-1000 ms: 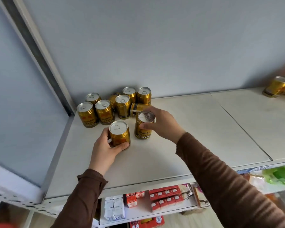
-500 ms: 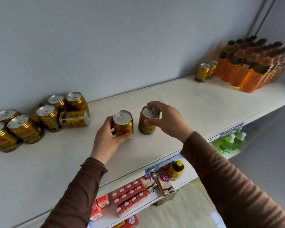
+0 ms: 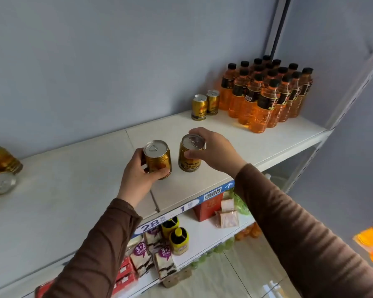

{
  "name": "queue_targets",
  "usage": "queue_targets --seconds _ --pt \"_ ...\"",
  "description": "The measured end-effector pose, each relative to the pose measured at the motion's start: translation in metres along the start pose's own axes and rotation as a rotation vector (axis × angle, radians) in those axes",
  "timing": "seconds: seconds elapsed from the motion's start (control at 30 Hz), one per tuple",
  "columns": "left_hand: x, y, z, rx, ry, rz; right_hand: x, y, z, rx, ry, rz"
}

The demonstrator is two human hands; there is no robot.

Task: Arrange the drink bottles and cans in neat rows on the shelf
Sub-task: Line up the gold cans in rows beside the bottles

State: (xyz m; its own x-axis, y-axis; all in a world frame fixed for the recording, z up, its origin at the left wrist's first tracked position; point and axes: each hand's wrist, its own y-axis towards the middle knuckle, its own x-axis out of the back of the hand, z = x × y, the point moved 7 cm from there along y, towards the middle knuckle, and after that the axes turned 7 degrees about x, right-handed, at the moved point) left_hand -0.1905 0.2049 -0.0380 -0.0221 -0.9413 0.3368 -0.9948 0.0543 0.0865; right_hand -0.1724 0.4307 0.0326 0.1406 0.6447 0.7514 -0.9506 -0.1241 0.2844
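Observation:
My left hand (image 3: 138,174) grips a gold can (image 3: 157,158) from the side, above the white shelf (image 3: 267,145). Beside it, my right hand (image 3: 213,153) holds a second gold can (image 3: 188,159) by its rim, its base on or just over the shelf. Two more gold cans (image 3: 205,105) stand upright at the back right, next to a block of several orange drink bottles (image 3: 265,93) in rows. At the far left edge, two gold cans (image 3: 0,168) lie partly out of frame.
The grey wall runs behind the shelf, and a white upright post (image 3: 353,87) closes its right end. A lower shelf (image 3: 205,235) holds snack packs, yellow jars and a red box. Price labels line the front edge (image 3: 181,208).
Both hands have carried their cans to the right along the shelf, away from the can cluster at the left. The view swung right, bringing the orange bottles fully into sight.

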Motion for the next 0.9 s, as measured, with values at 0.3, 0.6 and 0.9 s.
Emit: queue_targets --seconds 0.3,0.6,0.9 --pt "-0.042 0.089 -0.006 0.014 0.057 -0.069 0.025 0.098 -0.046 0.045 -0.089 0.112" --pt "-0.058 0.177 -0.001 0.049 0.112 -0.086 0.006 0.22 -0.057 0.143 -0.338 0.234" --pt "-0.064 0.22 0.011 0.096 0.136 -0.173 -0.02 0.27 -0.086 0.268 -0.598 0.335"
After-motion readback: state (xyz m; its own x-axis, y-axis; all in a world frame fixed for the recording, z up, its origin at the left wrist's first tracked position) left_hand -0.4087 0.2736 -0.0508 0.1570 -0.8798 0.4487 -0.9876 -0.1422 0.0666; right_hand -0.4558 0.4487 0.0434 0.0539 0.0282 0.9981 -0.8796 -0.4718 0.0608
